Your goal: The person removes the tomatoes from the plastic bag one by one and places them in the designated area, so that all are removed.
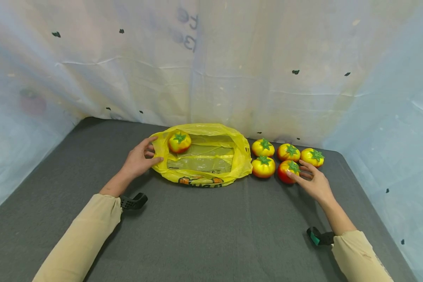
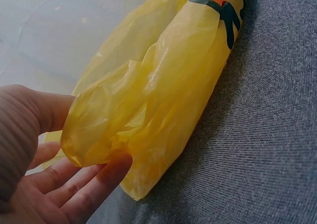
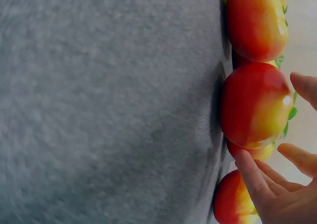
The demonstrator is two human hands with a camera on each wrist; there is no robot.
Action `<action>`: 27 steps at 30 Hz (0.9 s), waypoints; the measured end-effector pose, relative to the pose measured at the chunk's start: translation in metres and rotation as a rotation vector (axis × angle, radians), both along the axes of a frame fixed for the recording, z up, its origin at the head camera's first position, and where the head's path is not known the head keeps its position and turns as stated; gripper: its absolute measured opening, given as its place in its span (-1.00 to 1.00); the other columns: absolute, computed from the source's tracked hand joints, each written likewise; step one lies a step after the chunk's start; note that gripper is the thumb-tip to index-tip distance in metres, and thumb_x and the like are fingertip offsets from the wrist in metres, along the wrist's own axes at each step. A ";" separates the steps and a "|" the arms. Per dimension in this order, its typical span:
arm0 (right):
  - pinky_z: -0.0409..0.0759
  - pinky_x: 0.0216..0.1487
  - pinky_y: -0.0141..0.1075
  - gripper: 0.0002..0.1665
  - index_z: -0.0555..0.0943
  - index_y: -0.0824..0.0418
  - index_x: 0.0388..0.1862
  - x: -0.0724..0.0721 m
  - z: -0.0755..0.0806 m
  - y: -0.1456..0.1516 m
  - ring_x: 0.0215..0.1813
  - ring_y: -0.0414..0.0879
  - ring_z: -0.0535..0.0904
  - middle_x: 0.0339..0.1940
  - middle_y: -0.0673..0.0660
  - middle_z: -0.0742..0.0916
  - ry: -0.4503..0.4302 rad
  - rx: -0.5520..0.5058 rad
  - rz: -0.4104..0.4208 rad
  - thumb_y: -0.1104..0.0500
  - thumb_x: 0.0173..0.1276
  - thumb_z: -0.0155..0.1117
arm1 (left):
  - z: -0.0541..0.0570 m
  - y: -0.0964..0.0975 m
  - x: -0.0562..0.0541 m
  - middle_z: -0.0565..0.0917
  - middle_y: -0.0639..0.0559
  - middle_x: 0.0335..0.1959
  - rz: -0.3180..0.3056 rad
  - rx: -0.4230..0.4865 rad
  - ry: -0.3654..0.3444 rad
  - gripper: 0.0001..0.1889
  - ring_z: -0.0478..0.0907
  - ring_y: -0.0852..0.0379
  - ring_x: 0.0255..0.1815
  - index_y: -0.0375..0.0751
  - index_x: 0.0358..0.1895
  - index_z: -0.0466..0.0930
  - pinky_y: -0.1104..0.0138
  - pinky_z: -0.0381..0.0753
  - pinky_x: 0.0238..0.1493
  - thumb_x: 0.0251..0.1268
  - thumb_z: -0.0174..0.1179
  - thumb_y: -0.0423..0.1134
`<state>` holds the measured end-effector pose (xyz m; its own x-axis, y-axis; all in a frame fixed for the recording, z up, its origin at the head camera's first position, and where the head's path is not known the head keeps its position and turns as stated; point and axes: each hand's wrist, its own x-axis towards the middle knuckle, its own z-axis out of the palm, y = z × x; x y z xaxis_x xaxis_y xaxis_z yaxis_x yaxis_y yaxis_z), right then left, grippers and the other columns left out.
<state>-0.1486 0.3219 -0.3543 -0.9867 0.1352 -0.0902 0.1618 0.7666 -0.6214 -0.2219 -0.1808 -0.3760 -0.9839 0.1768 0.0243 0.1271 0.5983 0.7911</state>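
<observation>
A yellow plastic bag (image 1: 244, 154) lies with its mouth spread wide, its rim rolled outward. My left hand (image 1: 136, 160) holds the bag's left edge, thumb and fingers around the folded plastic (image 2: 114, 120). Inside the bag, at the left, is one red-yellow tomato (image 1: 179, 142) with a green leafy top. My right hand (image 1: 315, 183) spreads its thumb and fingers around the nearest red tomato (image 1: 285, 172). In the right wrist view, the fingertips are right beside this tomato (image 3: 255, 105), with nothing gripped.
Several more tomatoes (image 1: 263, 167) sit in two short rows right of the bag, close together. One yellow tomato (image 1: 311, 157) lies just beyond the right hand's fingers. The dark grey tabletop (image 1: 211, 227) ends at a pale plastic sheet (image 1: 232, 78) behind and at both sides.
</observation>
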 end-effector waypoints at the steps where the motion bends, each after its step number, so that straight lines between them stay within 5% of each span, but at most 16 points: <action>1: 0.42 0.19 0.18 0.04 0.05 0.21 0.55 0.000 0.001 0.000 0.37 0.34 0.31 0.42 0.44 0.31 -0.003 0.003 0.001 -0.31 0.31 0.15 | 0.000 0.000 0.000 0.45 -0.37 0.14 -0.002 0.002 0.000 -0.22 0.49 -0.26 0.09 -0.24 0.51 0.02 -0.05 0.54 0.01 0.29 0.20 -0.27; 13: 0.35 0.19 0.26 0.01 0.07 0.18 0.54 0.000 0.028 0.000 0.39 0.33 0.29 0.47 0.37 0.28 0.097 -0.041 -0.065 -0.30 0.31 0.15 | 0.002 0.000 0.002 0.45 -0.37 0.14 -0.010 0.010 0.002 -0.22 0.49 -0.26 0.09 -0.24 0.51 0.02 -0.05 0.53 0.01 0.29 0.20 -0.26; 18: 0.50 0.14 0.05 -0.11 0.20 0.16 0.49 -0.004 0.035 -0.010 0.35 0.28 0.36 0.41 0.32 0.39 0.202 -0.094 -0.082 -0.23 0.33 0.18 | 0.001 0.000 0.003 0.44 -0.37 0.15 -0.004 0.014 0.007 -0.23 0.49 -0.26 0.10 -0.23 0.51 0.03 -0.06 0.53 0.02 0.29 0.21 -0.26; 22: 0.52 0.14 -0.09 -0.20 0.27 0.16 0.45 -0.010 0.036 -0.025 0.31 0.20 0.43 0.37 0.27 0.44 0.265 -0.133 -0.058 -0.16 0.35 0.20 | 0.001 0.001 0.003 0.45 -0.37 0.15 -0.002 0.013 0.011 -0.23 0.48 -0.27 0.10 -0.23 0.50 0.04 -0.07 0.52 0.03 0.29 0.21 -0.26; 27: 0.37 0.30 0.07 -0.21 0.27 0.18 0.45 -0.017 0.035 -0.046 0.33 0.17 0.42 0.41 0.23 0.41 0.279 -0.232 -0.001 -0.13 0.35 0.22 | 0.001 0.000 0.004 0.44 -0.35 0.15 0.000 0.015 0.002 -0.23 0.48 -0.26 0.11 -0.22 0.51 0.03 -0.06 0.53 0.02 0.29 0.20 -0.27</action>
